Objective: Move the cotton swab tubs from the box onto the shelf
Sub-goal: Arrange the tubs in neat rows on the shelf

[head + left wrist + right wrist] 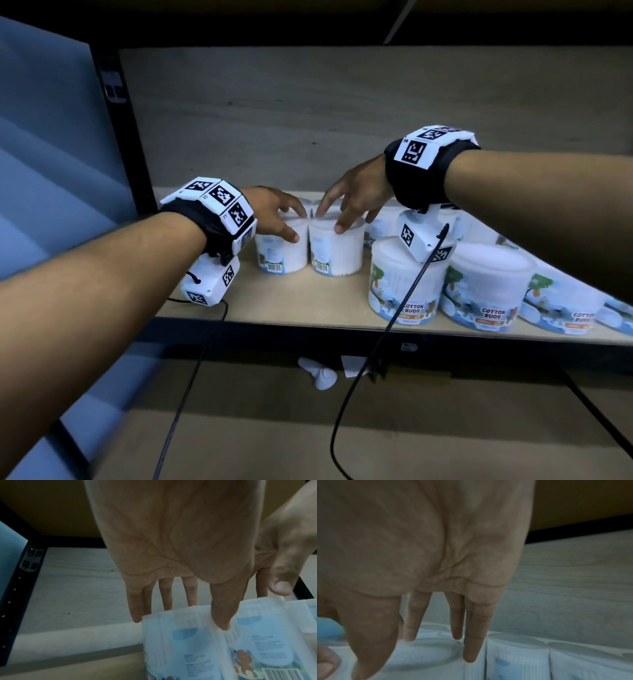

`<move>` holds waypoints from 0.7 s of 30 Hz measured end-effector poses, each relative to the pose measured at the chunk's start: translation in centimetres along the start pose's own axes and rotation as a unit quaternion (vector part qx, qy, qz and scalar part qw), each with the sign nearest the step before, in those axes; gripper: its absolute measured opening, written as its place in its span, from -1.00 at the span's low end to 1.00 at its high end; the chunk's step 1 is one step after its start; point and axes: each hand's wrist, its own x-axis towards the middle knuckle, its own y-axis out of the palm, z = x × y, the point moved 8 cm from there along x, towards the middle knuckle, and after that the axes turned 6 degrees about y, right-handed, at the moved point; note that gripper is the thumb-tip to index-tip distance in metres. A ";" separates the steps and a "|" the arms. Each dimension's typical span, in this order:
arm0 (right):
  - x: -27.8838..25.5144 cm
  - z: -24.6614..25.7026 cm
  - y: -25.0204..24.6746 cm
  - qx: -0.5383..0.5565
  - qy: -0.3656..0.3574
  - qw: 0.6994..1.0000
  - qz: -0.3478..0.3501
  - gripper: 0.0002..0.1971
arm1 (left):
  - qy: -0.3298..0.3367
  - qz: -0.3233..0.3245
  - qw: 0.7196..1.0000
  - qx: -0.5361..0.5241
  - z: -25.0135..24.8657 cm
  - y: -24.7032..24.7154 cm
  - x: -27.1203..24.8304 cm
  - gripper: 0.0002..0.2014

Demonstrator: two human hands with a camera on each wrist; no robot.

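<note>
Two white cotton swab tubs stand side by side on the wooden shelf (274, 301), barcodes facing me. My left hand (294, 222) hovers over the left tub (281, 253); its thumb (221, 615) lies on the tub's front wall (185, 649) and its straight fingers (165, 596) reach down behind it. My right hand (337, 214) is spread over the right tub (337, 253). Its straight fingers (471, 642) touch or nearly touch the lid (426, 651). Neither hand grips a tub. The box is out of view.
Several larger tubs labelled COTTON BUDS (404, 284) fill the shelf's front right, with more tubs (517, 655) behind them. A black upright post (120, 137) bounds the shelf on the left. Bare board shows left of the two tubs (77, 588). Cables hang from both wrists.
</note>
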 end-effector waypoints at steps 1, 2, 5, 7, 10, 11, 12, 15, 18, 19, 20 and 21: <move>0.1 0.1 0.0 -0.002 0.000 1.000 0.003 -0.47 | 0.000 0.000 1.000 -0.004 0.1 0.0 0.0 -0.45; 0.2 0.1 0.0 -0.005 0.001 1.000 0.005 -0.50 | 0.000 -0.001 1.000 -0.007 0.1 -0.1 0.0 -0.45; 0.4 0.2 0.1 -0.008 0.006 1.000 0.005 -0.54 | 0.001 0.002 1.000 -0.006 -0.1 -0.3 -0.1 -0.44; 0.4 0.2 0.0 -0.003 0.010 1.000 -0.002 -0.55 | 0.000 0.010 1.000 -0.006 -0.3 -0.5 -0.2 -0.45; 0.4 0.2 0.0 0.004 0.014 1.000 -0.006 -0.56 | -0.002 0.016 1.000 -0.008 -0.4 -0.6 -0.3 -0.45; 0.3 0.3 0.0 0.005 0.014 1.000 -0.005 -0.56 | -0.002 0.016 1.000 -0.007 -0.5 -0.6 -0.4 -0.45; 0.3 0.3 0.1 0.006 0.015 1.000 -0.003 -0.56 | -0.001 0.017 1.000 -0.005 -0.6 -0.7 -0.5 -0.46; -0.2 0.3 0.2 0.014 0.014 1.000 0.005 -0.57 | 0.001 0.022 1.000 -0.002 -0.9 -0.9 -0.9 -0.46; -0.8 0.4 0.3 0.019 0.012 1.000 0.011 -0.57 | 0.005 0.028 1.000 -0.006 -1.1 -0.9 -1.4 -0.45; -1.0 0.5 0.4 0.020 0.011 1.000 0.012 -0.57 | 0.006 0.029 1.000 -0.006 -1.2 -0.9 -1.6 -0.45; -1.2 0.6 0.5 0.020 0.011 1.000 0.013 -0.58 | 0.007 0.029 1.000 -0.006 -1.3 -0.9 -1.8 -0.45; -1.5 0.7 0.6 0.021 0.010 1.000 0.014 -0.58 | 0.008 0.030 0.999 -0.007 -1.4 -0.9 -2.0 -0.45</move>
